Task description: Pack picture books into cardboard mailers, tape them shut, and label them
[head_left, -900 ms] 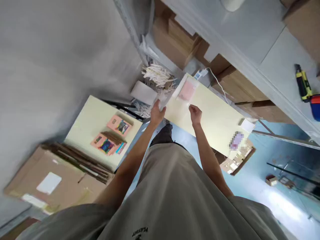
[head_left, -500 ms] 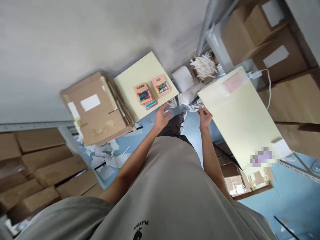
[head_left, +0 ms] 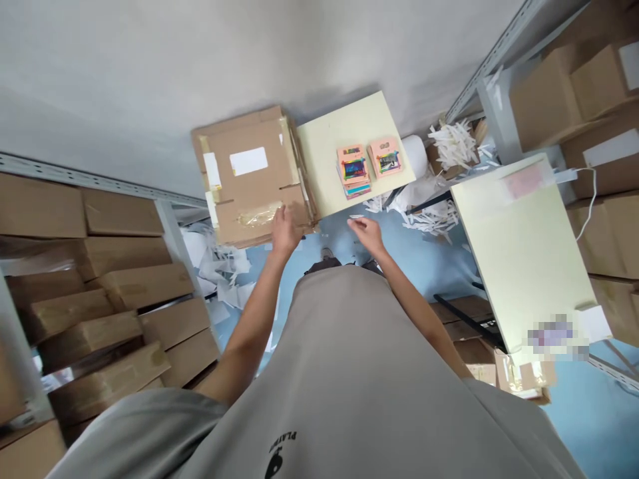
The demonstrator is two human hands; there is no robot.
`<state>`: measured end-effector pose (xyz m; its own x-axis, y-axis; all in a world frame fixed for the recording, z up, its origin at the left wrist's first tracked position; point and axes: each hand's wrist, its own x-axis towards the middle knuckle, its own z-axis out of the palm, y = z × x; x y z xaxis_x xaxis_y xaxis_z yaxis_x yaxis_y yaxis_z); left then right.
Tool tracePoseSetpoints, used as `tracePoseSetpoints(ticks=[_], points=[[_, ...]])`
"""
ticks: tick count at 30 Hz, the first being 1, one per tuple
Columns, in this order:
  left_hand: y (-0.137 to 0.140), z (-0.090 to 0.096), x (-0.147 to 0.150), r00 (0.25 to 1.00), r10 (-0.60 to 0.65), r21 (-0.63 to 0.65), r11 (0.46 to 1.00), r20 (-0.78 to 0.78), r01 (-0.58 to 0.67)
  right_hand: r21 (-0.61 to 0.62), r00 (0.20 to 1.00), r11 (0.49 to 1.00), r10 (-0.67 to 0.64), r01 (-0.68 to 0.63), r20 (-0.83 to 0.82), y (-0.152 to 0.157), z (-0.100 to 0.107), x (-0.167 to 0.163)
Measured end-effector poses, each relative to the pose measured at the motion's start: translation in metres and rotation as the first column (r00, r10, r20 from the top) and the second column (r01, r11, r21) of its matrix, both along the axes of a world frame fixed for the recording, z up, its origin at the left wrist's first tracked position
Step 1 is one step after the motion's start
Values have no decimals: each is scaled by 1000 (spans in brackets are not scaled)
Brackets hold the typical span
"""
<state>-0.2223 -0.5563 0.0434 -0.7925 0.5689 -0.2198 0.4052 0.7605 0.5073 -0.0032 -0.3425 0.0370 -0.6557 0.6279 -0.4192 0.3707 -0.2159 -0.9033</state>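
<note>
My left hand [head_left: 286,234] is at the front edge of a stack of flattened cardboard boxes [head_left: 254,193], its fingertips over the top sheet near a strip of clear tape. Its thumb stands apart from the fingers. Whether it touches the cardboard I cannot tell. My right hand [head_left: 368,235] hovers in front of the small pale table [head_left: 324,143], fingertips pinched together beside a small white sliver; what they hold is too small to make out. Two stacks of pink printed cards, a left stack [head_left: 353,166] and a right stack [head_left: 387,159], lie on that table.
To my right stands another pale table [head_left: 519,246] with a blurred purple item. White paper strips [head_left: 453,145] fill a box by the wall. Shelves of brown cartons [head_left: 150,283] flank me on the left, with more on the right. Paper scraps [head_left: 224,266] litter the blue floor.
My view has turned left, so the tables appear further right. My left hand has gone from before the card stacks to the cardboard stack. My right hand has left the right table's corner.
</note>
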Motion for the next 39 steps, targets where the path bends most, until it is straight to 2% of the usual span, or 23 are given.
tracePoseSetpoints(ticks=[3, 8, 12, 15, 18, 21, 23, 25, 28, 31, 33, 36, 37, 39], points=[[-31, -4, -32, 991, -136, -81, 987, 4, 135, -94, 997, 993, 75, -72, 21, -40, -9, -47], [-57, -8, -73, 914, -405, -171, 898, 39, 405, -175, 996, 984, -11, 27, 91, -96, -28, -110], [-66, -3, -92, 856, -516, -166, 843, 17, 511, -219, 981, 961, -142, 169, 131, -120, -32, -126], [-73, 10, -105, 812, -584, -156, 801, 6, 578, -238, 965, 938, -229, 253, 124, -125, -21, -125], [-76, 28, -115, 817, -576, -82, 816, -27, 572, -275, 970, 930, -238, 243, 54, -131, 0, -126], [-70, 47, -114, 871, -489, 110, 865, -35, 490, -336, 976, 935, -165, 109, -143, -146, 25, -145], [-61, 59, -107, 901, -433, 252, 870, -17, 423, -369, 951, 928, -165, 59, -262, -158, 39, -167], [-51, 71, -100, 921, -391, 349, 864, 9, 363, -398, 917, 912, -241, 102, -317, -166, 51, -189], [-41, 89, -100, 913, -399, 443, 836, 86, 323, -410, 888, 880, -370, 240, -272, -160, 64, -207], [-39, 108, -125, 922, -380, 521, 802, 68, 292, -357, 906, 894, -363, 272, -216, -130, 79, -189], [-37, 121, -156, 962, -267, 567, 786, -49, 247, -273, 909, 929, -323, 251, -262, -102, 92, -157], [-19, 131, -204, 977, -100, 651, 732, -189, 201, -147, 861, 942, -337, 303, -380, -59, 112, -85], [-6, 131, -215, 979, -95, 683, 704, -179, 193, -114, 837, 930, -365, 350, -407, -47, 118, -58], [27, 127, -223, 981, -178, 747, 640, -83, 180, -55, 808, 897, -420, 438, -413, -31, 127, -1]])
